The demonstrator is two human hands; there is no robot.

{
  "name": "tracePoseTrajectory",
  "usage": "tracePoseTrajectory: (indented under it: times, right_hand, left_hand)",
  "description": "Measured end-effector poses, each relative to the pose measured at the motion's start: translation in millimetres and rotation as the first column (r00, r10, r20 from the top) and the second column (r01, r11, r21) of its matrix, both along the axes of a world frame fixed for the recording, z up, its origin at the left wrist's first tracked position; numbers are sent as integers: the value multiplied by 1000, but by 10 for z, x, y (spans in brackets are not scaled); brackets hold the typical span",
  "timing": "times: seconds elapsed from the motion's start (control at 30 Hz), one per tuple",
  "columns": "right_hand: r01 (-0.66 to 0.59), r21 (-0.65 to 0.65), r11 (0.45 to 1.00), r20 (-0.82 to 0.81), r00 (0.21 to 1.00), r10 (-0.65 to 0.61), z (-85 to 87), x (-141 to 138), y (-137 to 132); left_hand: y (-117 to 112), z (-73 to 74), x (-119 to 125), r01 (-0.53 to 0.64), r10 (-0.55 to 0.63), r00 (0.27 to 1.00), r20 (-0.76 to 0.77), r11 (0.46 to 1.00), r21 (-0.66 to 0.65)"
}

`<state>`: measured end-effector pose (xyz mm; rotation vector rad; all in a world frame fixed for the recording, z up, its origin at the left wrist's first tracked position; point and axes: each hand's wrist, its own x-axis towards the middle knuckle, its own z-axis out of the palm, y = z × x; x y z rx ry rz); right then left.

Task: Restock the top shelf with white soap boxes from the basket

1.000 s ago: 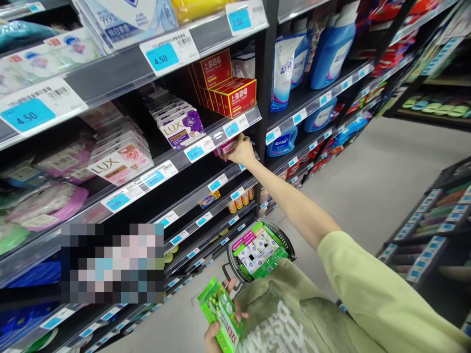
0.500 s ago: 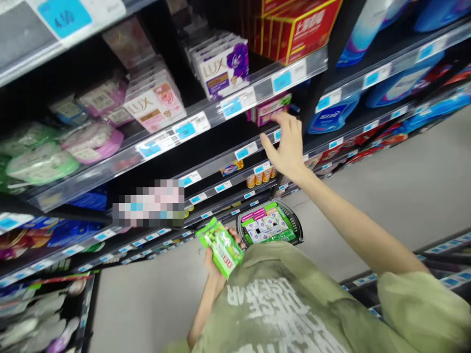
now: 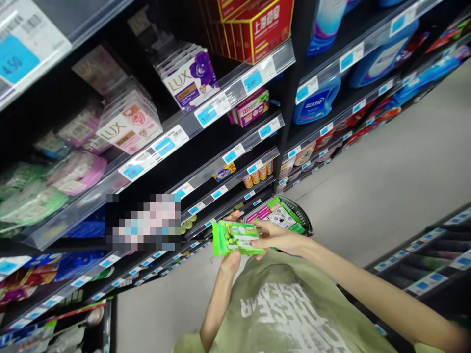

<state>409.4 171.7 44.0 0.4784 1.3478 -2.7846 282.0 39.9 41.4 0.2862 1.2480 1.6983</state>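
A green plastic-wrapped soap packet [image 3: 233, 236], printed with green fruit and pale lettering, is held level in front of my chest. My left hand [image 3: 231, 261] grips its near side with the thumb, and its other fingers show beyond the far edge. At the right end, my right hand [image 3: 271, 236] is closed on the packet, thumb on top. Just behind my hands sits a dark shopping basket [image 3: 308, 221], partly hidden, with green, pink and white packs inside.
Shelves on the left hold LUX soap boxes [image 3: 128, 128], red boxes [image 3: 257, 32] and a pink-and-green pack [image 3: 253, 107]. Blue bottles [image 3: 317, 102] stand further right. Grey floor [image 3: 368, 181] runs between this shelving and another shelf [image 3: 427, 279] at lower right.
My right hand has come down from beside the pink pack on the shelf and taken hold of the green packet. The packet has turned more level, and the view has shifted.
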Motion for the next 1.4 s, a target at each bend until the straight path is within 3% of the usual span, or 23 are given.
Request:
tracePoseTrajectory:
  times: [0.1,0.2,0.3,0.37,0.43,0.5,0.6,0.7,0.8,0.97,1.03,1.1,1.17,1.23,1.33,1.4]
  right_hand:
    - [62,-13,998,35,998,-61,-3,42,32]
    - [164,45,985,36,985,-166,-45,72,-15]
    - [220,279,935,51,969,-243,-126,106,-150]
    - [169,479,862,115,961,-252,-208,136,-273]
    - [82,579,811,186,955,-229,-316,161,-414]
    - [24,581,813,217,959,-184,-440,166,-564]
    - [50,541,840,188,966,-178,-600,124,-774]
    - [131,515,847,147,960,-237,-657,26,-892]
    - [173,508,844,132,953,-274,-610,-96,-872]
    - [195,501,843,70,962,-265,-475,-199,-712]
    - [212,502,838,63,958,-281,-438,-208,-687]
    - [232,464,855,75,951,-299,-404,-235,-691]
    - [293,356,888,83,936,-342,-364,-299,-705]
    - [401,164,901,49,909,-413,-315,-393,-706]
    - [509,-113,853,-46,855,-516,-257,-528,-686]
    - [533,-171,829,2,841,-541,-279,-569,-683]
  left_hand:
    - [-141,9,-68,60,-67,991,-119,996,-63]
    - [-285,-16,-82,40,-71,988,-136,976,-215]
    - [-406,-85,2,-24,12,999,-41,950,-312]
    - [-482,-149,67,-74,85,996,15,932,-355]
    - [-554,-213,90,-115,138,990,29,905,-410]
    - [-605,-258,53,-171,187,982,-11,872,-459]
    - [-601,-263,-92,-255,212,967,-142,826,-503]
    - [-483,-176,-263,-224,102,963,-249,817,-532]
    - [-290,-4,-399,-75,-144,930,-338,827,-557]
    - [-8,332,-596,252,-540,750,-382,767,-590]
    - [35,458,-707,312,-623,667,-408,731,-606]
    - [40,589,-836,293,-677,553,-486,704,-647]
    - [39,735,-957,216,-703,418,-575,692,-689]
    - [79,892,-1046,196,-708,303,-639,702,-685]
    - [285,1118,-1125,396,-726,131,-675,662,-636]
    - [521,1237,-1198,503,-712,24,-701,615,-607]
